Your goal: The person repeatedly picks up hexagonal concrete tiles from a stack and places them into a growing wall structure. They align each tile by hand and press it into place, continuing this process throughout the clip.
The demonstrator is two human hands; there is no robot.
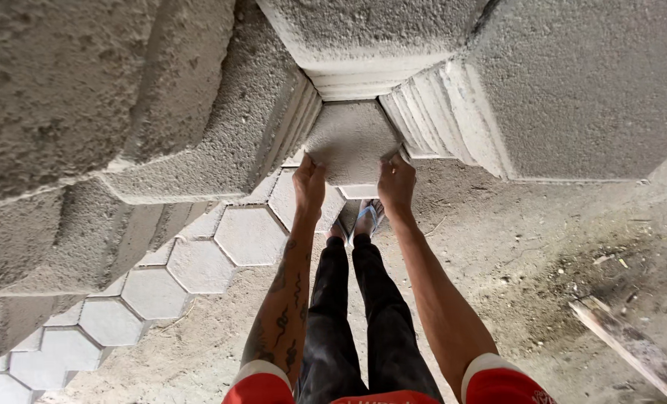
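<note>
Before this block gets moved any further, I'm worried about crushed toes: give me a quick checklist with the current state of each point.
1. Left hand on the hexagonal concrete paver: ok, grips its left edge.
2. Right hand on it: ok, grips the right edge.
3. Feet away from under the paver: not ok, directly beneath, in open sandals.
4. Neighbouring stacked pavers steady: cannot tell.
5. Ground free of trip hazards: not ok, a wooden plank lies at right.

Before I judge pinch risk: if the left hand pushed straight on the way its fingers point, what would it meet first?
The left hand already grips the hexagonal paver; beyond it, likely the stacked pavers behind, though depth is unclear.
</note>
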